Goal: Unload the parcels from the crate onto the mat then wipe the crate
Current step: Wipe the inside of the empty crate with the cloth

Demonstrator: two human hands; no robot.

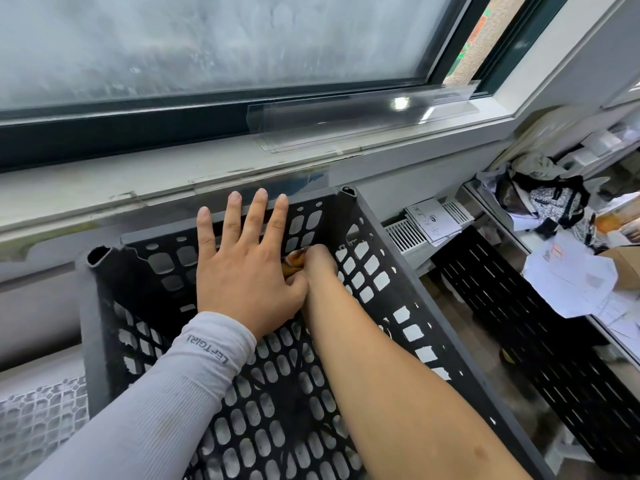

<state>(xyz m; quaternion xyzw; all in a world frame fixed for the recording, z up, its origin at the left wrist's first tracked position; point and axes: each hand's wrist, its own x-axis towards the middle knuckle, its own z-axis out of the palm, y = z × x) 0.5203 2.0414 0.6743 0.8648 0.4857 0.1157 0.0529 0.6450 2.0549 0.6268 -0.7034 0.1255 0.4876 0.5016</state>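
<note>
Black crate (398, 306) (cloth (294, 261) inside)

crate (398, 299): black perforated plastic, no parcels inside, below the far window
cloth (294, 261): orange-brown, bunched against crate's far wall

A single wide-angle camera worn on the person's head looks forward and steeply down, close over a black crate (398, 306) whose inside fills the lower middle of the view. Both forearms reach in from the bottom edge. The view faces a window (207, 46) and its sill (138, 188) across the top; cluttered shelves (554, 244) curve along the right edge.
</note>
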